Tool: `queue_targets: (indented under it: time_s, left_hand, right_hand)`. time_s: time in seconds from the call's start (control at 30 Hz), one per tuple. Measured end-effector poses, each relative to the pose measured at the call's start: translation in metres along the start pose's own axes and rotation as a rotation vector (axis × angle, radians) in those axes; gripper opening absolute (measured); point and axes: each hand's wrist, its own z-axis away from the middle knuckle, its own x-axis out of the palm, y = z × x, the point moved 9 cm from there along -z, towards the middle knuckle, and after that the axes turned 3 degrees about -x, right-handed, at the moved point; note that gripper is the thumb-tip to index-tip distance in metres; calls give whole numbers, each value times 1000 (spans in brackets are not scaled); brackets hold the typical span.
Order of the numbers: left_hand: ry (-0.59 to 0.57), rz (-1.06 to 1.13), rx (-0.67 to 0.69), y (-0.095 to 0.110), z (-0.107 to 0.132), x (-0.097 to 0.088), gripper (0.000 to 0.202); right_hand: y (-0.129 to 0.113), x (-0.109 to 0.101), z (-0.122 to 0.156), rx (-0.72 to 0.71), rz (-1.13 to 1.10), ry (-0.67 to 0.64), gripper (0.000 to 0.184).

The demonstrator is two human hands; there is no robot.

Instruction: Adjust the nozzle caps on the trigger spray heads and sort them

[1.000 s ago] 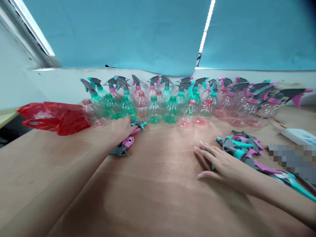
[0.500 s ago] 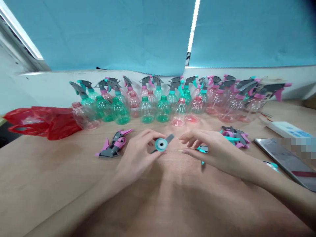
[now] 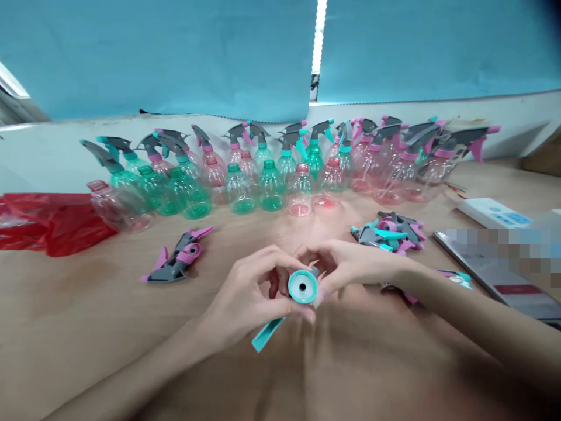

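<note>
Between both hands is a trigger spray head [image 3: 302, 286], its round teal collar facing me with a dark hole in the middle. Its teal trigger [image 3: 268, 334] sticks out below, toward the lower left. My left hand [image 3: 248, 289] is closed around the left side of the spray head, thumb beneath the collar. My right hand [image 3: 350, 266] pinches it from the right, fingertips at the collar's edge. Part of the grey body is hidden behind the fingers. A pink and grey spray head [image 3: 177, 257] lies on the table left of my hands.
Several clear pink and green bottles [image 3: 272, 187] stand in rows at the back, many with spray heads fitted. More loose spray heads [image 3: 390, 231] are piled behind my right forearm. A red plastic bag [image 3: 56, 225] lies far left. A phone-like flat device [image 3: 491, 275] rests at right.
My right hand has come left onto the spray head. The spray head has turned, so its teal trigger now shows at lower left. The whole view has shifted slightly.
</note>
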Motion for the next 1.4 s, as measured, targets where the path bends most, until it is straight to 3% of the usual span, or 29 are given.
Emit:
queue_targets:
  time_s: [0.17, 0.33, 0.57, 0.73, 0.93, 1.13, 1.2, 1.3, 1.4]
  left_hand:
    - [153, -107, 156, -4, -1, -4, 31]
    - [237, -243, 243, -14, 10, 7, 28]
    - [75, -276, 321, -17, 18, 30, 37]
    - [-39, -239, 222, -24, 14, 34, 38]
    - [68, -116, 88, -35, 12, 20, 24]
    - [107, 30, -80, -53, 14, 18, 18]
    - [110, 77, -138, -59, 14, 19, 18]
    - [122, 139, -196, -66, 15, 20, 23]
    - [133, 165, -215, -68, 15, 20, 26]
  right_hand:
    - [9, 3, -8, -25, -181, 1, 52]
    - [21, 17, -11, 2, -217, -26, 41]
    - [34, 42, -12, 77, -118, -152, 37]
    - [25, 23, -2, 102, -48, -8, 63]
    - [10, 14, 5, 83, -52, 43, 48]
    - [-2, 4, 20, 155, 230, 41, 33]
    - [-11, -10, 26, 148, 458, 135, 31]
    - [-32, -34, 36, 104, 804, 386, 24]
    - [-51, -36, 38, -22, 988, 464, 12]
